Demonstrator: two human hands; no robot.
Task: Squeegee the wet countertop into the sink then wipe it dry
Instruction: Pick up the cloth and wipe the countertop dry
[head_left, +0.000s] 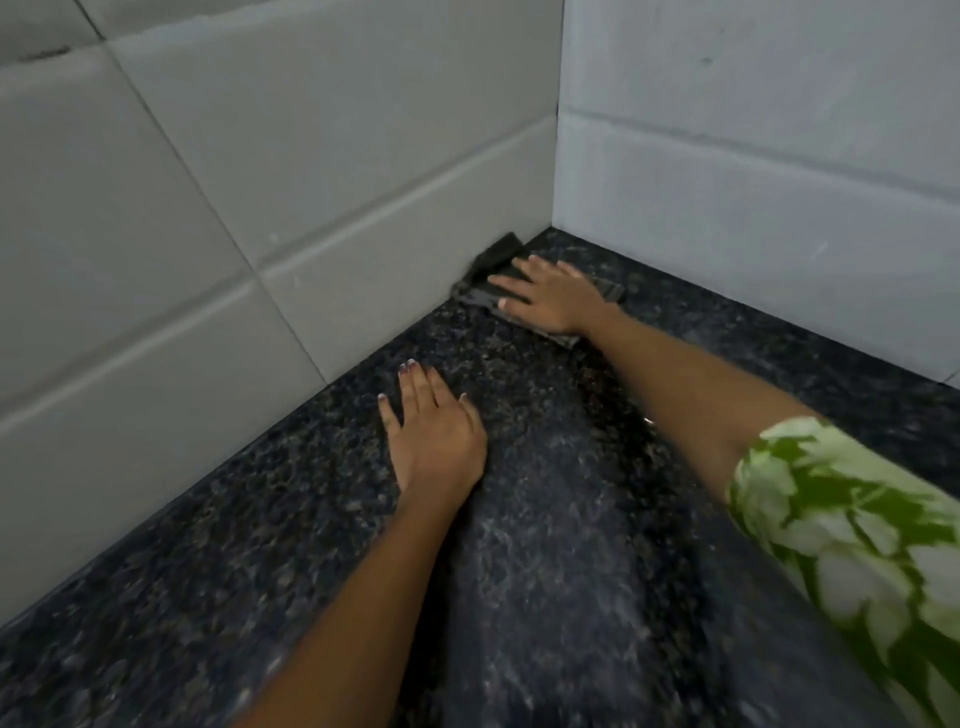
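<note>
The left hand (434, 431) has no grip, lying flat with fingers spread on the dark speckled desk (545, 545). The right hand (553, 301) presses open-palmed on a dark cloth (498, 254) in the tiled corner.

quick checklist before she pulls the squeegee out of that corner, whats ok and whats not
1. Right hand on the squeegee: ok, pressed flat over it.
2. Squeegee tucked into the far corner where the tiled walls meet: ok.
3. Left hand clear of the pull path: not ok, it lies flat on the countertop nearer the person.
4. Blade edge in contact with the countertop: cannot tell, hand covers it.
5. Sink position: cannot tell, out of frame.
6. Cloth ready for drying: cannot tell, none in view.
</note>
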